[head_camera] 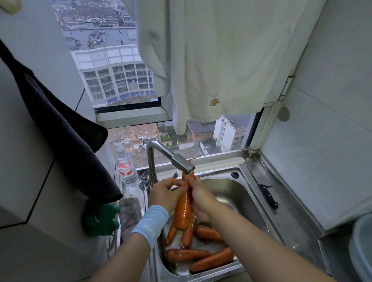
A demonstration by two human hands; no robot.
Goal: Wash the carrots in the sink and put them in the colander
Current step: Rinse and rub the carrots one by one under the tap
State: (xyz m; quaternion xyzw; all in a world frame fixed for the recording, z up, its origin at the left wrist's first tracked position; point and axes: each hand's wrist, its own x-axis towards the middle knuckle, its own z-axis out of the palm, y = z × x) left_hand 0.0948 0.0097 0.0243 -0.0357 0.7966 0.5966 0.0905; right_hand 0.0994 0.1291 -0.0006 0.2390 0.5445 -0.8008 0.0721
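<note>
Head view: left hand [164, 193] and right hand [200, 196], fingers around upright carrot [184, 212] under faucet [182, 163].

Non-task clutter around a window-side steel counter.

White towel [208, 62] w/ gold embroidery hangs in front of window [111, 72], city bldgs visible below. Dark cloth [59, 121] draped at left; green item [100, 219] just under its lower end, brownish scrub pad [130, 211] beside that. Clear water bottle [126, 169], red label, stands upright at back left, near a perforated metal strainer disc [144, 179]. Black-handled knife [268, 196] lies flat on counter [293, 219] at right, blade pointing toward back. Grey-blue plastic basin [365, 249] at far right edge, partly cut off by frame. Tiled wall [336, 127] at right, w/ a round patch [283, 113] near window frame.
</note>
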